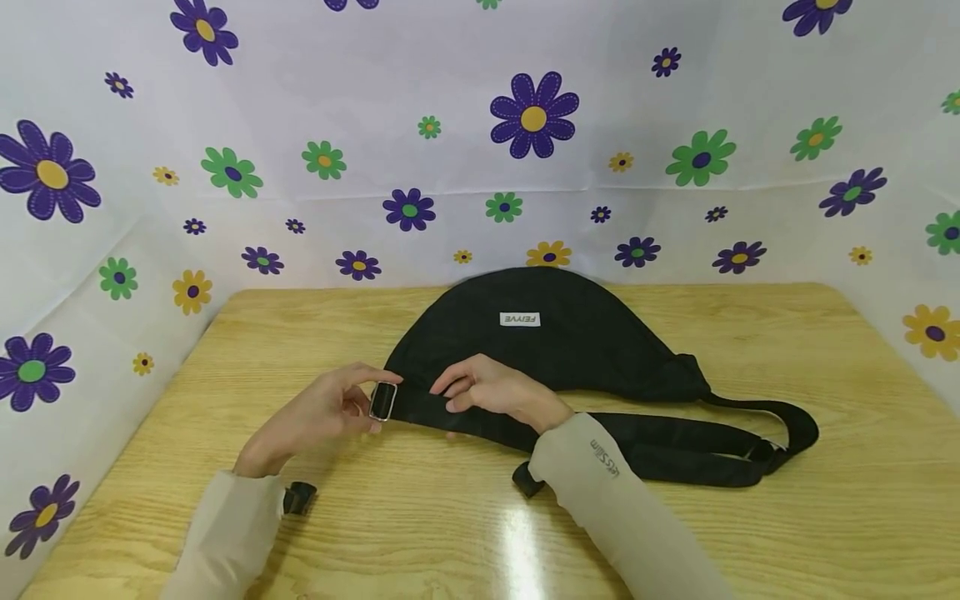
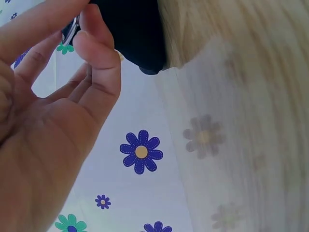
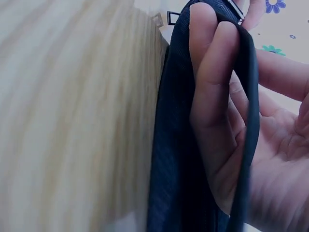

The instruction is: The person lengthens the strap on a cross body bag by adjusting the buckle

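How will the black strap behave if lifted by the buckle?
Probably floppy: the strap lies folded in loose loops on the table and bends over the right hand fingers. Likely light. The buckle, pinched by the left hand, may slide along it.

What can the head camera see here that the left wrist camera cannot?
Only the head view shows the whole black bag with its white label, the right hand gripping the strap, and the wooden table. Only the left wrist view shows the left hand's palm from close up. Both show that hand pinching the metal buckle, and the flowered backdrop.
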Demonstrator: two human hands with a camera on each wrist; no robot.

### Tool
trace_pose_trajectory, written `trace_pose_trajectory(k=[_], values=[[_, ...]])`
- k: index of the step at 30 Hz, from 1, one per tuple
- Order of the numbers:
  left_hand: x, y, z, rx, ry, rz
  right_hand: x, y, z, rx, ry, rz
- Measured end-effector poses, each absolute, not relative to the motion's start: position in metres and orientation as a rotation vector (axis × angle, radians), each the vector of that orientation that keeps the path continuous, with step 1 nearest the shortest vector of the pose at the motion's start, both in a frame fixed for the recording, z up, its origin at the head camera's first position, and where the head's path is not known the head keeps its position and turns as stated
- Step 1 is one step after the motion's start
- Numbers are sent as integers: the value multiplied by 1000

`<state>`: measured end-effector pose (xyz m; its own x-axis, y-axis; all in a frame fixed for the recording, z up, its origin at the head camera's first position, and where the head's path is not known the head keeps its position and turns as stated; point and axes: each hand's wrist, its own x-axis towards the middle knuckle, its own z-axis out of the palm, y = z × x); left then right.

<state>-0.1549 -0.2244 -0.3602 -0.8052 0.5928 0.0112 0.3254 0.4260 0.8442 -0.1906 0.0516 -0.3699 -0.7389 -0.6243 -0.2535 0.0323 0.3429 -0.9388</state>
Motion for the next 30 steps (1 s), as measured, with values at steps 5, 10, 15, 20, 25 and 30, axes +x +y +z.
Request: trace_pose_trajectory(k=[5, 10, 15, 20, 25, 30], values=[[-155, -222, -361, 807, 2433, 1319, -192, 47, -372, -513, 2018, -1442], [-155, -220, -361, 813, 2482, 1294, -192, 43, -373, -502, 2022, -1447], [-156, -220, -359, 819, 2526, 1257, -193, 40, -372, -500, 2021, -1468], [-157, -222, -359, 839, 2569, 1210, -192, 37, -371, -508, 2020, -1493], [-158, -223, -359, 840, 2576, 1202, -193, 36, -371, -497, 2003, -1529], [-158, -222, -358, 822, 2560, 1237, -194, 36, -372, -469, 1994, -1554]])
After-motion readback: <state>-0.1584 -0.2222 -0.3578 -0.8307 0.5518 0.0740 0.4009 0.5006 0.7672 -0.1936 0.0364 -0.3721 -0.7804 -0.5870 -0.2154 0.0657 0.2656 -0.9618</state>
